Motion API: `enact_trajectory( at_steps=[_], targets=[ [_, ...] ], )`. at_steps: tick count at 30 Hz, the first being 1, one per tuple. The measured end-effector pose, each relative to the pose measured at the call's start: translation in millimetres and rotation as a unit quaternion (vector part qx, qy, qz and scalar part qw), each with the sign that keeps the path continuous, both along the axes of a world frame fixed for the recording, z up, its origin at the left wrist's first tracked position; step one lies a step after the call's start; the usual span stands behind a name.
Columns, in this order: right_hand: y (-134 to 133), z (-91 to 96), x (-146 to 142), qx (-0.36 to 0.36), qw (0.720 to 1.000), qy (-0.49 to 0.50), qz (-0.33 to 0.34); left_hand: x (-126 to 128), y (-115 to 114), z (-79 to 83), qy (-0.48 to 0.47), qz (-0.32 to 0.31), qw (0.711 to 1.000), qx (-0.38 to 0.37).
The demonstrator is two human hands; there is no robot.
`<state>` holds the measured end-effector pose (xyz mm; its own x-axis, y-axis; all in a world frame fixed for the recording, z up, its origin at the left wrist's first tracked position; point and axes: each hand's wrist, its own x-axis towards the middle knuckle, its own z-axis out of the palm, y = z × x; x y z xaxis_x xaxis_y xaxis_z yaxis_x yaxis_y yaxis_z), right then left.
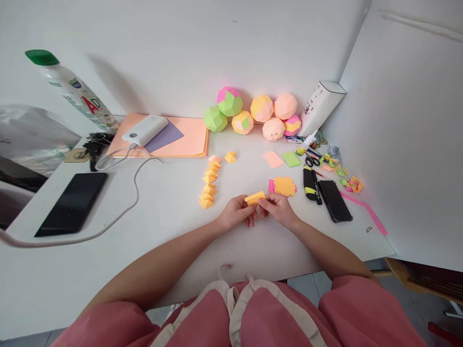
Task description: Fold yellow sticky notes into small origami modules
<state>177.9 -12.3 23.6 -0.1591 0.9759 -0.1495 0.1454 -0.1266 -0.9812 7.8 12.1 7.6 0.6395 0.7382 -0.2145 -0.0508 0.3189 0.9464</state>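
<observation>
Between my two hands is a folded orange paper strip, held just above the white table near its front. My left hand pinches its left end, and my right hand grips the right end with the thumb on its face. Just behind my right hand lies a pile of orange paper pieces with pink ones under it. To the left of my left hand runs a row of folded orange paper units, with one more unit beside its far end.
Several faceted paper balls rest against the back wall. Pink paper squares and green squares lie mid-table. At right are scissors, a cutter, a phone and glue. A white cable crosses the left side near a tablet.
</observation>
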Motion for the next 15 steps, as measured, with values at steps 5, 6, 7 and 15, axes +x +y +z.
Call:
enact_trajectory(
  at_steps=[5, 6, 7, 15],
  targets=[
    [1.5, -2.0, 1.5, -0.005, 1.000, 0.013, 0.014, -0.1, 0.2, 1.9, -0.004, -0.002, 1.000, 0.000],
    [2.4, -2.6, 2.5, -0.009, 1.000, 0.016, 0.024, 0.0, 0.1, 2.4, -0.004, -0.002, 1.000, -0.002],
    [3.3, -3.4, 3.7, -0.013, 0.999, 0.017, 0.034, 0.3, 0.0, 2.7, -0.005, -0.001, 1.000, -0.006],
    [3.9, -8.7, 6.8, -0.027, 0.997, -0.031, 0.063, 1.1, 0.0, -1.0, 0.008, -0.025, 1.000, -0.001]
  ],
)
